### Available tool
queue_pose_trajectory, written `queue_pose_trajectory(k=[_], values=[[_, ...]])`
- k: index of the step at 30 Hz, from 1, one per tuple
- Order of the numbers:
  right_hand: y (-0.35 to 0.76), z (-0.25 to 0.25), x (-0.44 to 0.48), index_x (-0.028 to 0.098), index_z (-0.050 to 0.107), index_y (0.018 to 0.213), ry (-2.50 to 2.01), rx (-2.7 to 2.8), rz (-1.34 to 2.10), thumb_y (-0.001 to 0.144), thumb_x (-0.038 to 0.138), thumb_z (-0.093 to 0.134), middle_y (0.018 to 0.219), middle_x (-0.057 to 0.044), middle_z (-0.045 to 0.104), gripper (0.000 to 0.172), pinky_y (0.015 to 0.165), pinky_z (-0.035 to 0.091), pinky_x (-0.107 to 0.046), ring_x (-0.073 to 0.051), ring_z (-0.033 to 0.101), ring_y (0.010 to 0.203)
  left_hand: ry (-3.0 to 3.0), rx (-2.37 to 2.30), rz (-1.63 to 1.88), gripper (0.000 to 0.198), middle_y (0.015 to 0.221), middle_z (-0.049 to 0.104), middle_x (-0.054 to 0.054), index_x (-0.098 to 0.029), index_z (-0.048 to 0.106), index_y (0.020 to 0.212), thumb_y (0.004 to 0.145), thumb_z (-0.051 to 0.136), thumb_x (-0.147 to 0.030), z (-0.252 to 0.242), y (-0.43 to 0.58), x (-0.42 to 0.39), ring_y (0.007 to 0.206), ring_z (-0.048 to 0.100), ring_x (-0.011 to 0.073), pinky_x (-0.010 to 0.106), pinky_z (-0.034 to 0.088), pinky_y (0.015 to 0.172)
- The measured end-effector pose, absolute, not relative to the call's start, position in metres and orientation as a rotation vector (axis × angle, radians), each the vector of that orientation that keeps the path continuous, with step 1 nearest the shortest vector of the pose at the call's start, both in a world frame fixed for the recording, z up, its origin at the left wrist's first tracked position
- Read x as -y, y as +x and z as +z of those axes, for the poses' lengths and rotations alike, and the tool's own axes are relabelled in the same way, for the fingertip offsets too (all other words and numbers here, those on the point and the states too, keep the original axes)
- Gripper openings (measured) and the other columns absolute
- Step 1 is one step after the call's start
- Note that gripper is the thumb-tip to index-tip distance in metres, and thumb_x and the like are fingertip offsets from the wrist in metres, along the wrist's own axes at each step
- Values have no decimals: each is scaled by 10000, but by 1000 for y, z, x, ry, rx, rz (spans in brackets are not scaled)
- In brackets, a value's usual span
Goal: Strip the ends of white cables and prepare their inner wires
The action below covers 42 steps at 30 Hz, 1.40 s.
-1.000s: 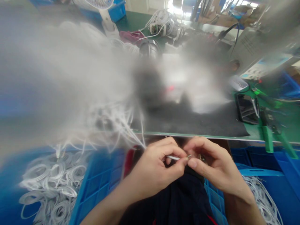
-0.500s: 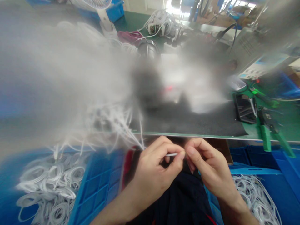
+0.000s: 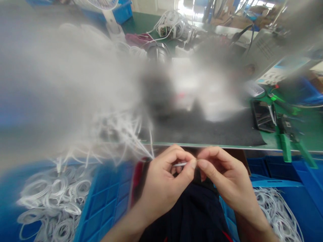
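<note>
My left hand [image 3: 164, 183] is closed in a pinch on the end of a thin white cable [image 3: 179, 164], just below the bench edge and over my lap. My right hand [image 3: 222, 178] meets it from the right, fingers pinched together at the cable's tip; whatever small part it holds there is hidden. The cable trails off left toward a loose bundle of white cables [image 3: 126, 134] hanging over the bench edge.
A blue crate [image 3: 106, 198] of coiled white cables [image 3: 50, 201] stands at my left, another blue crate [image 3: 290, 188] with cables at my right. On the green bench [image 3: 308, 134] lie a black mat [image 3: 207, 129], a phone [image 3: 263, 116], green-handled tools [image 3: 286, 144] and a grey machine [image 3: 272, 53]. Much of the view is blurred.
Both hands have risen slightly toward the bench edge and stayed pinched together at the cable tip; the right fingers have shifted their grip.
</note>
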State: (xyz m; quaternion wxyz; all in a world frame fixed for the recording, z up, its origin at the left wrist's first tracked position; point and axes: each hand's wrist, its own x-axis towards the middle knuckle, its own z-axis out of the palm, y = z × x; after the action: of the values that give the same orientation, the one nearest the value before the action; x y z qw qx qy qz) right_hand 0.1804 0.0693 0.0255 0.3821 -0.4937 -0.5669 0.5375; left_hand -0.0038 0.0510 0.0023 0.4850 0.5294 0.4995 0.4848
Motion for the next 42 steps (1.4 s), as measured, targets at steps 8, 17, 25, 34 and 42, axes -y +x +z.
queue_pose_trajectory(k=[8,17,25,34,42], values=[[173,21,-64,225,737,921,-1258,1438,1268,1024,297,761,746,35,685,128,597,536,-197,-105,636,610,1273,-1231,1229,141,830,646,4,-218,748,884,1008,706,-165,-2,-3,-49,725,586,144,260,442,618],[201,28,-78,224,729,923,-1295,1613,1383,1037,351,751,763,21,666,172,611,490,-228,-129,604,662,1453,-1149,1050,129,826,625,-11,-197,750,879,981,708,-130,11,-3,-60,683,556,109,248,410,589],[201,28,-81,239,751,1018,-1261,1633,1412,1030,358,764,887,7,714,121,720,520,-237,-144,638,770,1510,-1176,1044,122,855,631,-15,-200,733,892,985,698,-129,8,-3,-61,722,568,109,249,415,626],[194,22,-80,214,692,918,-1295,1620,1344,1080,379,677,757,22,637,232,639,464,-251,-138,572,675,1545,-1220,1105,135,866,636,-14,-206,710,909,1002,681,-112,6,-4,-61,741,588,112,244,431,634],[188,16,-73,215,659,917,-1302,1479,1383,1087,420,667,706,44,569,266,580,423,-246,-120,499,612,1532,-1256,1158,109,903,649,-7,-218,706,956,1034,669,-151,0,3,-59,797,619,126,239,468,683]])
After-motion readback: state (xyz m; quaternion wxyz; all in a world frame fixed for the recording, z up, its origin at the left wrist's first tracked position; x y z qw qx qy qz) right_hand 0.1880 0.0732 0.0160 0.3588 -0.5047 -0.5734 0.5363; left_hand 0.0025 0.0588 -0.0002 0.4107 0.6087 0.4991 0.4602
